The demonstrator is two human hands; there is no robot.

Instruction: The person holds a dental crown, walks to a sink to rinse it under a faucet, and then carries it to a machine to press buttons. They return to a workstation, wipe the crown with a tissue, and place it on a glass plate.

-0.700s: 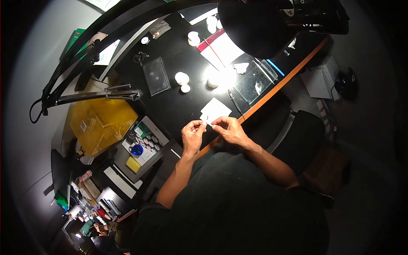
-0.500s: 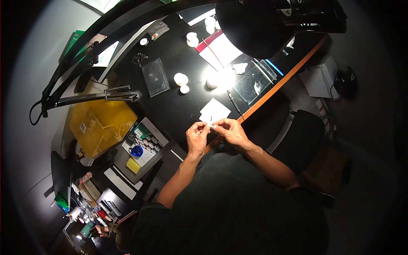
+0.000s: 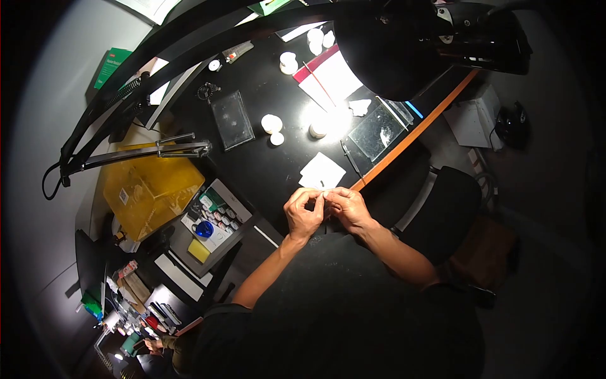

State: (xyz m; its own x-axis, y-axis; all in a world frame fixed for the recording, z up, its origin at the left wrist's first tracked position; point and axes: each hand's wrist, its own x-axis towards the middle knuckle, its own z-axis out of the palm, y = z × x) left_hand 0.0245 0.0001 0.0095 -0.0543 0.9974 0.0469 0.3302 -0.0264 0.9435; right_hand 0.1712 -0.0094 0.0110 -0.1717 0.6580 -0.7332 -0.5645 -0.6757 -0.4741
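A small pale thing [image 3: 324, 194] sits between our left hand [image 3: 305, 213] and right hand [image 3: 349, 210], fingertips pinched narrow around it, likely for fine control, by the bench [image 3: 252, 174]'s front edge. We have white paper [image 3: 323, 168] just beyond, and a lamp [image 3: 391, 54] above, probably for light.

Worn on your head, the single wide camera faces forward and down past your torso [image 3: 353, 309] onto the counter [image 3: 273, 169].

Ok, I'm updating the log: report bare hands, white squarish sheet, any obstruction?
Bare left hand, bare right hand: fingertips together, anything held unclear. White squarish sheet: on black tabletop, beyond hands. Nothing visible blocking hands; rounded black lamp head apart.
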